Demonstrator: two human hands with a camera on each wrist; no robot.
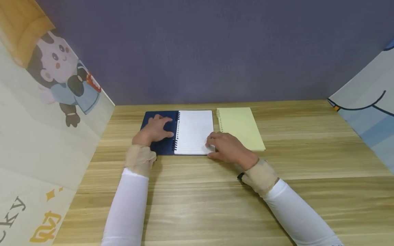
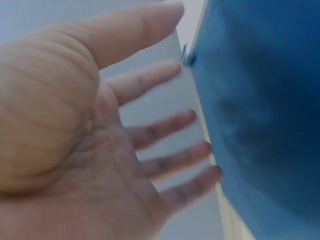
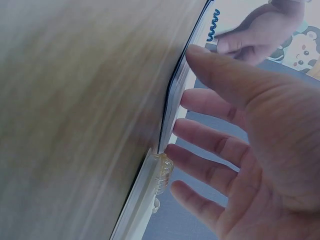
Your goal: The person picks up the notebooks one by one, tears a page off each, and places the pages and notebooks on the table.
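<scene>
A spiral notebook (image 1: pixel 194 128) lies spread on the table, its white lined page at the right and its dark blue cover (image 1: pixel 163 149) folded out to the left. Over that cover is my left hand (image 1: pixel 154 130), with fingers spread and relaxed. In the left wrist view its palm (image 2: pixel 100 145) is bare, fingertips close to the blue surface. My right hand (image 1: pixel 229 147) is at the page's lower right edge. Its loosely bent fingers (image 3: pixel 205 130) are at the page edge in the right wrist view, thumb apart from them; contact is hard to confirm.
A pale yellow spiral notebook (image 1: pixel 241 126) lies closed just right of the white page, partly under my right hand. The wooden table (image 1: pixel 197 205) meets a grey-purple wall (image 1: pixel 197 51) behind. Cartoon-printed panels (image 1: pixel 30 130) stand at both sides.
</scene>
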